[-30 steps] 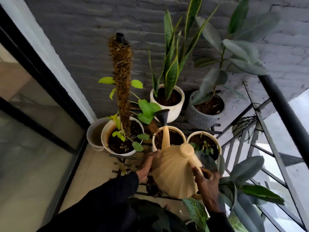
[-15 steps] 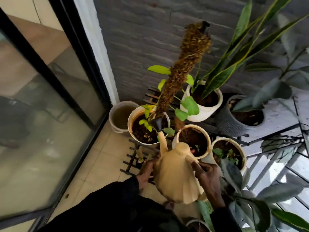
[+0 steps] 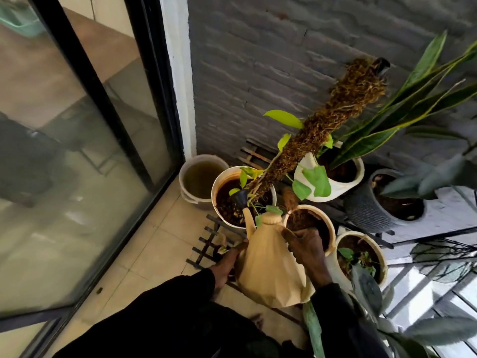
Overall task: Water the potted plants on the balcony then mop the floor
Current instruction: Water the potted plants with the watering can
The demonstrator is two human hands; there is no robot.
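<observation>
A person in dark sleeves holds a tan watering can (image 3: 268,267) with both hands over a cluster of potted plants. The right hand (image 3: 308,250) is at the can's 3 o'clock side, its grip closed around the upper part near the lid. The left hand (image 3: 227,262) is pressed against the can's 9 o'clock side, fingers curled onto its wall. The can is tilted toward 11 o'clock, and its dark spout head (image 3: 240,197) hangs over the soil of a white pot (image 3: 219,182) that carries a mossy pole (image 3: 322,133) with green leaves. Whether water is running, I cannot tell.

At 10 o'clock of that pot stands a bucket (image 3: 188,166) with murky water. At 3 o'clock of the can sit two cream pots (image 3: 327,223), one behind the right hand, one nearer the railing. Toward 1 o'clock stands a white pot with long striped leaves (image 3: 407,112), and a dark grey pot (image 3: 361,205) beside it. The floor (image 3: 154,241) is pale tile, with a glass door (image 3: 64,151) at 9 o'clock.
</observation>
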